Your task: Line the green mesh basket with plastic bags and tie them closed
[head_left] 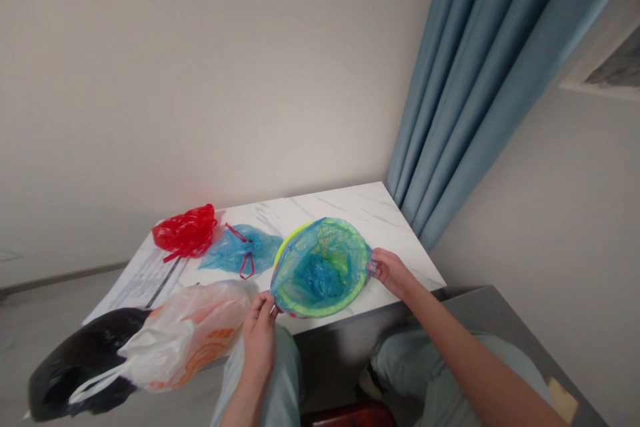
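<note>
Four plastic bags sit left of your hands. Far left, low and below the table edge, a black plastic bag [83, 363] touches a white plastic bag [187, 333] with orange print, and the white bag's handle loop lies across the black one. Behind them, a printed paper sheet [143, 280] lies on a white marble-look table [350, 210], with a crumpled red plastic bag [186, 232] partly on the sheet. Next along, just beside the red one, lies a flattened blue plastic bag [240, 250] with pink ties. Your left hand [260, 337] is at the near-left side of a round mesh basket [320, 267] with a lime-green hoop rim; fingers curled and closed on the rim. The basket sits between your hands at the table's front edge, opening facing you, with crumpled blue plastic [313, 278] inside. Your right hand [393, 272] grips the opposite side of the rim, fingers closed, a bit of clear plastic showing at the grip. Further right, a blue curtain [480, 80] hangs beside the table, and a framed picture [615, 67] sits on the wall, partly out of frame.
</note>
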### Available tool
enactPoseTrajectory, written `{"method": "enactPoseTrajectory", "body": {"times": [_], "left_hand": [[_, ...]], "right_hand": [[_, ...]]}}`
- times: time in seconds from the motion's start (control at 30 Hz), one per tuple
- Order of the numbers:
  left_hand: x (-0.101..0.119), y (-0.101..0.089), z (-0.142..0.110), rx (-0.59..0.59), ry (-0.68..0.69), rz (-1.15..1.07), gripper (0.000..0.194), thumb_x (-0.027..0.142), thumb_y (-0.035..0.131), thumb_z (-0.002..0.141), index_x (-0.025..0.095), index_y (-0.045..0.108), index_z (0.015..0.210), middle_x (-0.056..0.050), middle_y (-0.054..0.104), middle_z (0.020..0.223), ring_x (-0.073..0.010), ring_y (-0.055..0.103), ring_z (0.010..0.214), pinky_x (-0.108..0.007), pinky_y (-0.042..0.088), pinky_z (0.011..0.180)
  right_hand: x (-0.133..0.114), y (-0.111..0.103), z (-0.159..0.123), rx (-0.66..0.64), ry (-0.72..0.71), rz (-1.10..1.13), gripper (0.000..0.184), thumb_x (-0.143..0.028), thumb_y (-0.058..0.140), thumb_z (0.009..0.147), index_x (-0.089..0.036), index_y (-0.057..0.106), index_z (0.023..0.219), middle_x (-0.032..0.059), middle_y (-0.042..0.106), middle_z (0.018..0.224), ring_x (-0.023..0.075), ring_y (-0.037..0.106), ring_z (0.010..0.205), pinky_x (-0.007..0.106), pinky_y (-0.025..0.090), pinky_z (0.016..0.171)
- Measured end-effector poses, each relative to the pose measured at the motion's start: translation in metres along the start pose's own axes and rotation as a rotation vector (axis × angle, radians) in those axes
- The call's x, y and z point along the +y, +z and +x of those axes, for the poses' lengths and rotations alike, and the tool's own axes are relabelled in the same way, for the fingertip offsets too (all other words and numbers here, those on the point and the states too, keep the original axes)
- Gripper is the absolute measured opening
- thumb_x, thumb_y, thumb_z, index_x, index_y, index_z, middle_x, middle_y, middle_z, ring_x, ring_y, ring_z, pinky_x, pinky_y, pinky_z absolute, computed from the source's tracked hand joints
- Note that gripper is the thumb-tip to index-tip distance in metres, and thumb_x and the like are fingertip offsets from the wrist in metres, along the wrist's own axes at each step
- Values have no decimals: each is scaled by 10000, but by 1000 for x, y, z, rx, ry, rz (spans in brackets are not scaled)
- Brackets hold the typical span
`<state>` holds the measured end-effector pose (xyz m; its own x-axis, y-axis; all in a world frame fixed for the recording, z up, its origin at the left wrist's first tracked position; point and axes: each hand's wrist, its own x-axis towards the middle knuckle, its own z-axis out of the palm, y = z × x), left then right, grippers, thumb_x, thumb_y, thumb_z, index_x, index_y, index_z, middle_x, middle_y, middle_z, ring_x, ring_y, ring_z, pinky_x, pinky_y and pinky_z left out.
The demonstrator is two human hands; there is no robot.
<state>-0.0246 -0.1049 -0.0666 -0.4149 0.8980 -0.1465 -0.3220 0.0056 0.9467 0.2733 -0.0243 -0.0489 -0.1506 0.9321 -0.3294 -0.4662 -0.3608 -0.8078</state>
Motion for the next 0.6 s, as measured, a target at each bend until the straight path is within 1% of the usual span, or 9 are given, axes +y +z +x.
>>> {"method": "enactPoseTrajectory", "body": {"times": [0.13,0.27,0.43,0.5,0.6], "left_hand": [[-3,-3,2,10,-25,-53,236,363,766,697,184,616,733,34,545,756,-111,509,719,-214,452,675],[-3,-5,4,32,-28,-119,226,348,755,697,185,604,735,37,538,740,-111,500,691,-214,445,637],[2,-5,7,87,10,-184,213,322,748,692,174,599,732,36,529,717,-103,483,655,-202,417,590],[3,-5,8,135,19,-167,235,336,758,680,170,602,735,40,531,705,-94,470,633,-194,398,573],[1,-5,9,169,18,-71,271,379,770,691,174,603,755,56,509,658,-82,441,587,-186,371,546]], "right_hand": [[0,0,-4,-102,75,-27,291,-287,794,674,-187,525,717,-49,545,584,62,457,489,188,344,460],[2,-2,-6,-209,83,-73,327,-310,789,717,-198,482,728,-43,585,584,58,461,443,189,335,435],[-1,-2,-9,-344,97,-107,397,-303,781,740,-215,395,711,-31,631,610,68,521,446,179,362,429],[-3,-3,-12,-445,161,-165,428,-312,779,741,-221,363,694,-26,635,589,85,555,454,180,380,426],[-8,-7,-16,-637,322,-302,444,-338,778,737,-222,354,683,0,670,602,129,634,513,192,430,447]]}}
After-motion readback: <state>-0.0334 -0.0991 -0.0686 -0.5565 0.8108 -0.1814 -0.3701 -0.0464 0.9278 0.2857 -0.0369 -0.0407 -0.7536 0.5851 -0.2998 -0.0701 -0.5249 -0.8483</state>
